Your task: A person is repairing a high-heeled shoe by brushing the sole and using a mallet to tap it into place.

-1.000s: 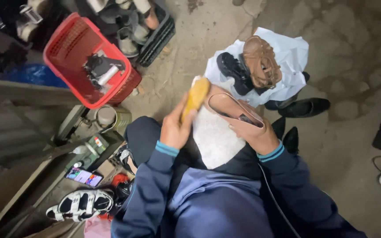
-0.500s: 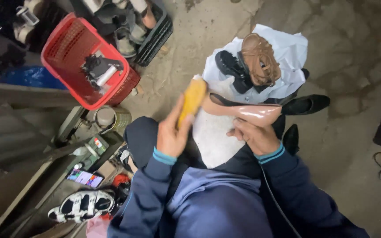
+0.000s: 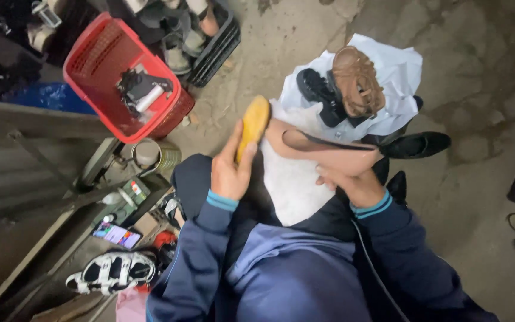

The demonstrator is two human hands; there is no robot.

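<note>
My left hand grips a yellow brush, its end against the toe of a pale pink flat shoe. My right hand holds that shoe from below at its heel end. The shoe rests over a white cloth spread on my lap. Dark blue sleeves with teal cuffs cover both arms.
On the concrete floor ahead lies a white sheet with a brown woven shoe and a black sandal. A black shoe lies right of it. A red basket, a tin, a phone and a white sandal are left.
The pink shoe has turned from pointing away to lying across my lap. My left hand and brush shifted slightly left and down along its toe.
</note>
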